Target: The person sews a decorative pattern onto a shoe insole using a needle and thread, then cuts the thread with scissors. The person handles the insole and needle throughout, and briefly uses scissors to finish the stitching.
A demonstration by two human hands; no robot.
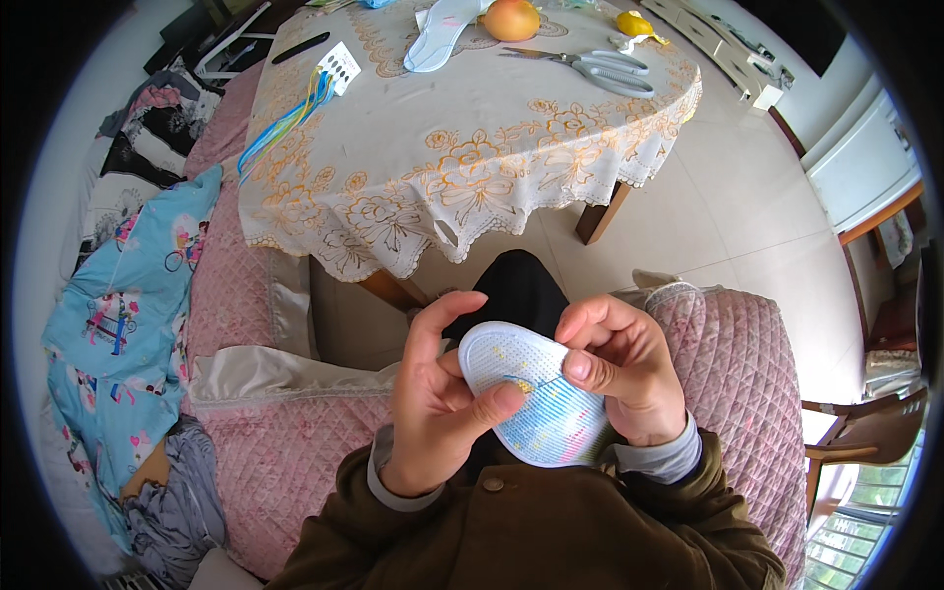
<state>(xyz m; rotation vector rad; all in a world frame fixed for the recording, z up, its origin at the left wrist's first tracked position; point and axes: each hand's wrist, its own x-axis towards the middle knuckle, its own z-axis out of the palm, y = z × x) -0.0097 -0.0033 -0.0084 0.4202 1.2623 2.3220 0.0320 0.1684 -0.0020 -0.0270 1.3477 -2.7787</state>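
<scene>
An oval, insole-shaped piece of white mesh fabric [560, 424] is held up over my lap. Its lower part carries blue, pink and yellow stitching, and a blue thread [546, 383] runs across its middle. My left hand [442, 398] grips the left edge, thumb on the front face, index finger raised clear of it. With thumb and bent fingers, my right hand [627, 369] pinches the upper right edge. Whether a needle is between the fingers cannot be seen.
Ahead stands a table with an embroidered tablecloth [398, 133]. On it lie grey-handled scissors [608, 70], a white insole [439, 37], a round orange fruit [511, 20], embroidery threads [295, 118] on a card and a black pen-like object [301, 47]. Pink quilted seat covers [287, 450] surround me.
</scene>
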